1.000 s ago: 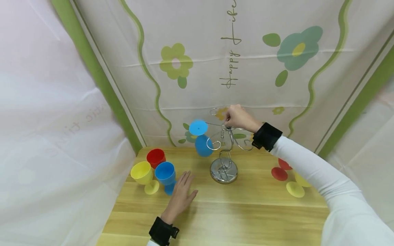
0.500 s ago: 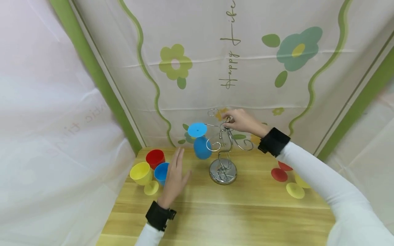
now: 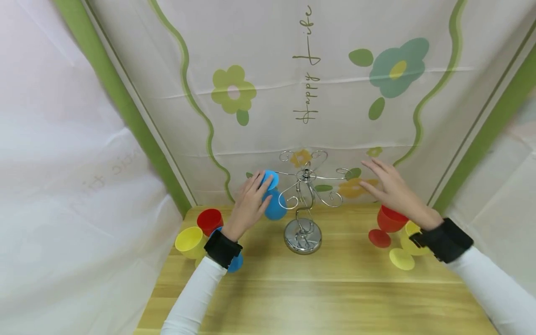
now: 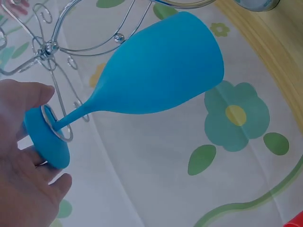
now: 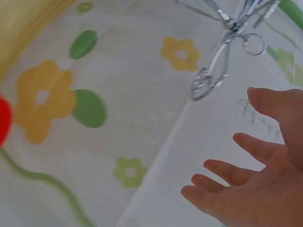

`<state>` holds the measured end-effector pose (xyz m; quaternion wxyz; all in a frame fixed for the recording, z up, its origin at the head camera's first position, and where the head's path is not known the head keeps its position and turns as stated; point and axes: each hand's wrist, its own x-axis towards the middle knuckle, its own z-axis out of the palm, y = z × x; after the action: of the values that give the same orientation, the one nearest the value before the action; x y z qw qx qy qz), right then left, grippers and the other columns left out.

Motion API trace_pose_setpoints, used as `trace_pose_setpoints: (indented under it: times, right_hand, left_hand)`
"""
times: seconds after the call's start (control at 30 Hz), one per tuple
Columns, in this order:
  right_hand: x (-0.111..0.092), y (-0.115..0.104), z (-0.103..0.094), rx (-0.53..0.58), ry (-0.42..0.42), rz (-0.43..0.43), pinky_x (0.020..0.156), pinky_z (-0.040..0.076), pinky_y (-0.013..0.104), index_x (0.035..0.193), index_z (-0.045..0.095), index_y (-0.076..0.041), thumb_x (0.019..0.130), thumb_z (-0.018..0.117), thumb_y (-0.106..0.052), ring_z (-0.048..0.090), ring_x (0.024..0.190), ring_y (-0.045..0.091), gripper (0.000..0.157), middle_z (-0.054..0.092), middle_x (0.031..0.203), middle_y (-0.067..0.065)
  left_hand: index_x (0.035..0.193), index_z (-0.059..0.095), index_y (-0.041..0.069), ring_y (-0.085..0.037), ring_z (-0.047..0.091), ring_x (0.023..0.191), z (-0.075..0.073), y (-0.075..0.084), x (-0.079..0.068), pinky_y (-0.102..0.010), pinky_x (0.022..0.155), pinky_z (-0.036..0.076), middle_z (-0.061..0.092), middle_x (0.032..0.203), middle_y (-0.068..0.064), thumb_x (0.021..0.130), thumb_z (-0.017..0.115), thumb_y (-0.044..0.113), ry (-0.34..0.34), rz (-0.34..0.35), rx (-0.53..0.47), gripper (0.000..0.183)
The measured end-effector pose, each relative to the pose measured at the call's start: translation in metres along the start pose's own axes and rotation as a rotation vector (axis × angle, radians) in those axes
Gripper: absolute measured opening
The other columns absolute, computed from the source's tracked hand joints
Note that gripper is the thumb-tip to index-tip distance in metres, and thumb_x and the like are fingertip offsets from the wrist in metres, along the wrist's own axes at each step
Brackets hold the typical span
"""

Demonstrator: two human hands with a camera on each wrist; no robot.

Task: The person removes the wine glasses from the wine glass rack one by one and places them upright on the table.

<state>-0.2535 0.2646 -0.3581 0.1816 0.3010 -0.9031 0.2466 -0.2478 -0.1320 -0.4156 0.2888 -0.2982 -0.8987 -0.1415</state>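
Observation:
A blue plastic goblet (image 3: 275, 207) hangs upside down from the left arm of a chrome wire stand (image 3: 303, 236). In the left wrist view, a wire loop surrounds the stem of this goblet (image 4: 165, 66), just under its foot. My left hand (image 3: 247, 207) is at the foot, with extended fingers over and behind the disc and the thumb beside its rim. Whether the fingers press on it is hard to tell. To the right of the stand, my right hand (image 3: 393, 190) is in the air, fingers spread, holding nothing; the right wrist view confirms this hand (image 5: 251, 175).
Left on the wooden table (image 3: 335, 302) are a red goblet (image 3: 209, 221), a yellow goblet (image 3: 189, 242) and a blue goblet (image 3: 236, 264), partly behind my left wrist. A red goblet (image 3: 390, 219) and a yellow goblet (image 3: 402, 259) stand right. Printed curtain (image 3: 268, 60) hangs behind.
My left hand has risen from beside the table goblets to the hanging goblet's foot. My right hand has let go of the stand's top and moved right.

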Motion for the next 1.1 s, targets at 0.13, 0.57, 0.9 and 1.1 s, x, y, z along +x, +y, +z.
trace_pose_setpoints:
  times: [0.13, 0.57, 0.9, 1.1]
  right_hand:
    - [-0.037, 0.020, 0.009, 0.002, 0.013, -0.001, 0.099, 0.015, 0.074, 0.140, 0.035, 0.003, 0.082, 0.072, -0.013, 0.020, 0.126, 0.052, 0.070, 0.032, 0.135, 0.039]
    - [-0.114, 0.033, 0.037, -0.016, 0.024, 0.068, 0.091, 0.020, 0.076, 0.131, 0.040, 0.010, 0.080, 0.074, -0.020, 0.025, 0.114, 0.062, 0.069, 0.034, 0.126, 0.046]
    - [-0.143, 0.028, 0.050, 0.050, 0.017, 0.172, 0.089, 0.013, 0.080, 0.137, 0.035, 0.006, 0.081, 0.074, -0.019, 0.016, 0.121, 0.061, 0.073, 0.029, 0.130, 0.046]
    - [-0.147, 0.028, 0.054, 0.073, 0.029, 0.164, 0.088, 0.014, 0.081, 0.136, 0.036, 0.007, 0.080, 0.075, -0.019, 0.019, 0.119, 0.061, 0.072, 0.029, 0.129, 0.046]
  left_hand:
    - [0.141, 0.040, 0.007, -0.031, 0.021, 0.134, 0.004, 0.000, 0.000, -0.057, 0.105, 0.030, 0.035, 0.144, -0.022, 0.089, 0.065, 0.014, 0.001, -0.014, -0.023, 0.058]
    - [0.135, 0.048, 0.003, -0.028, 0.035, 0.128, 0.013, 0.010, 0.012, -0.041, 0.110, 0.027, 0.048, 0.136, -0.018, 0.093, 0.060, 0.014, 0.081, -0.053, 0.034, 0.045]
    - [0.140, 0.042, 0.006, -0.021, 0.034, 0.129, 0.008, 0.012, 0.009, -0.037, 0.108, 0.031, 0.046, 0.139, -0.012, 0.085, 0.066, -0.003, 0.036, -0.005, 0.060, 0.060]
    - [0.138, 0.043, 0.004, -0.021, 0.036, 0.127, 0.001, 0.009, 0.005, -0.038, 0.105, 0.035, 0.047, 0.138, -0.012, 0.079, 0.071, -0.005, 0.011, -0.012, 0.091, 0.067]
